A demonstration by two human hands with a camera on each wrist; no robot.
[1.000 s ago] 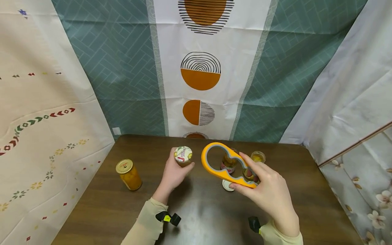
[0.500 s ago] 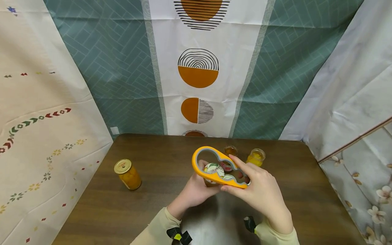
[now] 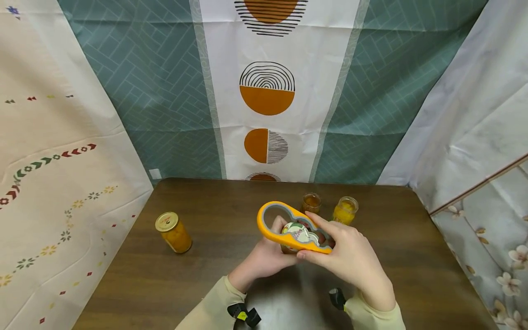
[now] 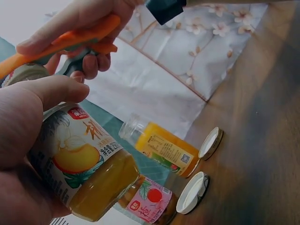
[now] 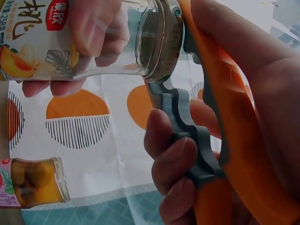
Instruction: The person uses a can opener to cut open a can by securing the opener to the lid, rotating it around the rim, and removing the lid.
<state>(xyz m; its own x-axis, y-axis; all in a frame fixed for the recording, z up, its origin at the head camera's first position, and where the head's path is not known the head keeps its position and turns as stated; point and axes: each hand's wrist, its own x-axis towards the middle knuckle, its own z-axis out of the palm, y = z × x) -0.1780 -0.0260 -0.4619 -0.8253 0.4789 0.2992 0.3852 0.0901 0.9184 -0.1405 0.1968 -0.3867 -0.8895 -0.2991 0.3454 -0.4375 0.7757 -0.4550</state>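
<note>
My left hand (image 3: 268,259) grips a glass jar (image 4: 96,173) with a peach label, its fingers and thumb wrapped round the body. The jar is raised above the table and its printed lid (image 3: 299,232) is on. My right hand (image 3: 356,259) holds an orange jar opener (image 3: 297,243) with a wavy grey lining. In the head view the lid shows through the opener's middle. The right wrist view has the grey lining (image 5: 178,108) right at the lid's rim, though how tightly it sits there I cannot tell.
A lidded jar of orange fruit (image 3: 176,234) stands at the table's (image 3: 222,206) left. Behind my right hand are a lidless yellow jar (image 3: 345,211) and a lidless brown jar (image 3: 311,202) with a pink label. Two loose lids, one upper (image 4: 211,143) and one lower (image 4: 192,193), lie beside them.
My left hand has brought the jar rightward to the opener, so its lid now shows inside the opening. The right hand with the opener has shifted slightly left and lower.
</note>
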